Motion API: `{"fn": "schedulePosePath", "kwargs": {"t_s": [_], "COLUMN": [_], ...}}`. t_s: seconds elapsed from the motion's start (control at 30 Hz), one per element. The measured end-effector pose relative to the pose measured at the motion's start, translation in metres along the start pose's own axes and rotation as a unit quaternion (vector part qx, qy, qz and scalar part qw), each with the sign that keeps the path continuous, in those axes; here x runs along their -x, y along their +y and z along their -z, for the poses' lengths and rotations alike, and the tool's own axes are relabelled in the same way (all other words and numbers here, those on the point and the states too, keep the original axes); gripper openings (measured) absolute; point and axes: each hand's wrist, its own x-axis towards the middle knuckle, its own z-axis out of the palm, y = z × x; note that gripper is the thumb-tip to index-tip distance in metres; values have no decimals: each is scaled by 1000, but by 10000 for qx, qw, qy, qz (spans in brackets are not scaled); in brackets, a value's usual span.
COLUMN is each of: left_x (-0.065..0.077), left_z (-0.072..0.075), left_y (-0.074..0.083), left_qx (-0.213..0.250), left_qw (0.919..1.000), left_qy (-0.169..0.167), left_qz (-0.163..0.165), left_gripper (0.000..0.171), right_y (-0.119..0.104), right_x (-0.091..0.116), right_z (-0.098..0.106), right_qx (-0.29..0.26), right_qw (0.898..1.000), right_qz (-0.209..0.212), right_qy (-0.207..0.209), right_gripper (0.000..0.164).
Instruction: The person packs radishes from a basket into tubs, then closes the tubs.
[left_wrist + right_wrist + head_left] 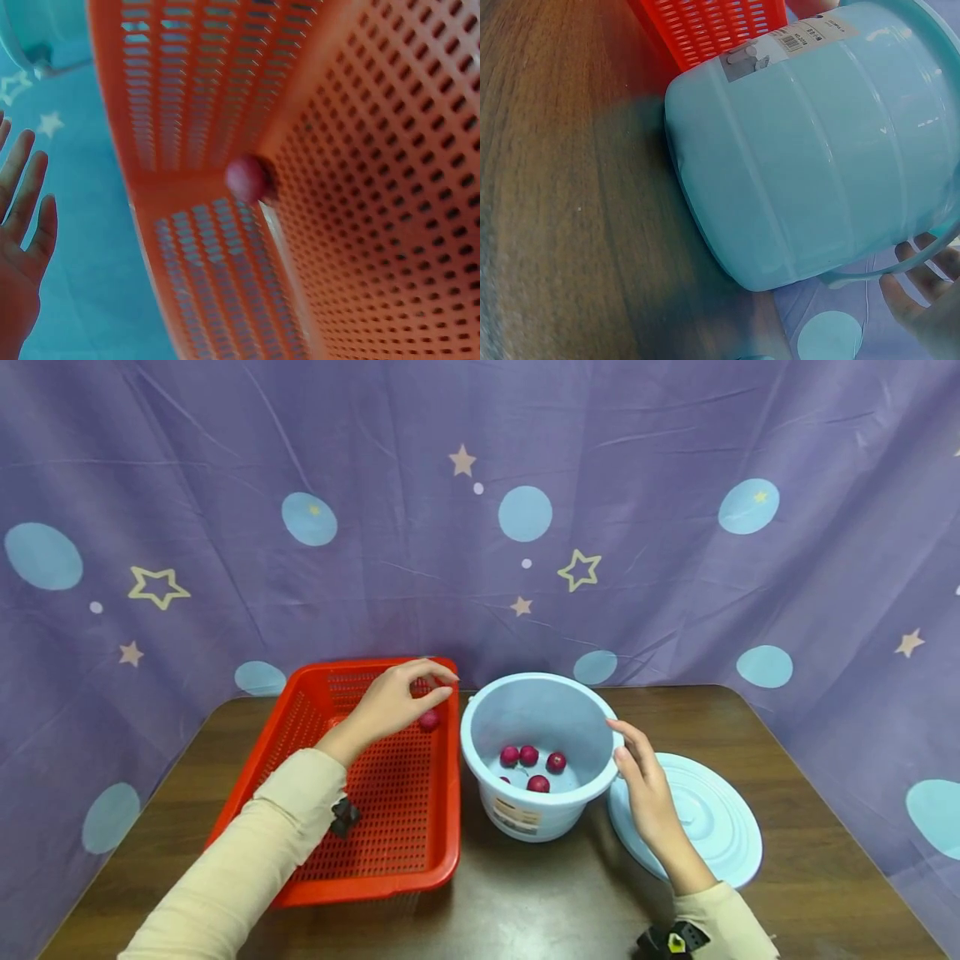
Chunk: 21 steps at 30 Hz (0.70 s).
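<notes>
My left hand (397,697) hovers over the far right part of the red basket (446,852), thumb and fingers parted and holding nothing. Below it, in the basket's corner, lies one small round red radish (247,178). To the right of the basket stands a light blue bucket (517,810). Several red radishes (537,783) rest on the bucket's bottom. My right hand (648,789) is at the bucket's right rim, fingers extended and fingertips right at the edge. In the right wrist view, the bucket's handle (862,277) passes by the thumb and fingers.
A round light blue lid (716,818) lies on the brown wooden table (525,893), right of the bucket and partly behind my right forearm. A purple curtain (420,527) with stars and dots hangs behind the table's far edge.
</notes>
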Motion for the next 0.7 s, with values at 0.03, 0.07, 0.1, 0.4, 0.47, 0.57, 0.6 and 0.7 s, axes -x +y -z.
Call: {"fn": "schedulePosePath", "kwargs": {"t_s": [0.03, 0.07, 0.1, 0.4, 0.47, 0.57, 0.6, 0.7], "left_x": [0, 0, 1, 1, 0, -2, -2, -2], "left_z": [0, -1, -1, -5, -6, -9, -10, -14], "left_y": [-4, -7, -11, -35, -40, -50, -53, -64], "left_qx": [-20, -37, -67, -350, -386, -459, -488, -601], "left_qw": [10000, 9999, 9996, 9945, 9930, 9903, 9891, 9865], "left_qy": [3, -11, -35, -276, -347, -454, -483, -589], "left_qz": [75, 166, 265, 947, 1059, 1233, 1300, 1404], "left_gripper": [18, 19, 20, 26, 27, 29, 30, 31], "right_y": [0, 0, 0, 0, 0, -1, -1, -1], "right_x": [0, 0, 0, 0, 0, 0, 0, 1], "right_z": [0, 0, 0, 0, 0, 0, -1, -1], "right_qx": [3, 3, 4, 25, 20, 6, -12, -44], "right_qw": [10000, 10000, 10000, 10000, 10000, 10000, 10000, 10000], "right_qz": [-3, -4, -7, -18, -26, -16, -4, 27], "right_qy": [7, 9, 6, 34, 44, 41, 40, 49], "right_gripper": [37, 37, 37, 37, 37, 37, 37, 37]}}
